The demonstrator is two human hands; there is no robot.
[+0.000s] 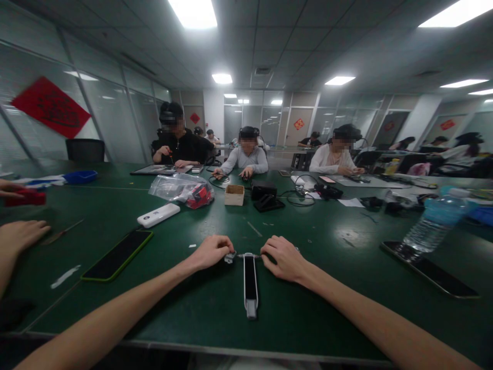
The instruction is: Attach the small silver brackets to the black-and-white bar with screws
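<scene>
On the green desk here, a long device with a dark face and pale edges lies between the person's two hands, its narrow end toward the person. The left hand has its fingers closed on a small metal part near the device's far end. The right hand curls just across from it, fingers bent and lowered; I can't tell whether they grip anything. A green-edged phone lies off to the left, near a white power bank.
</scene>
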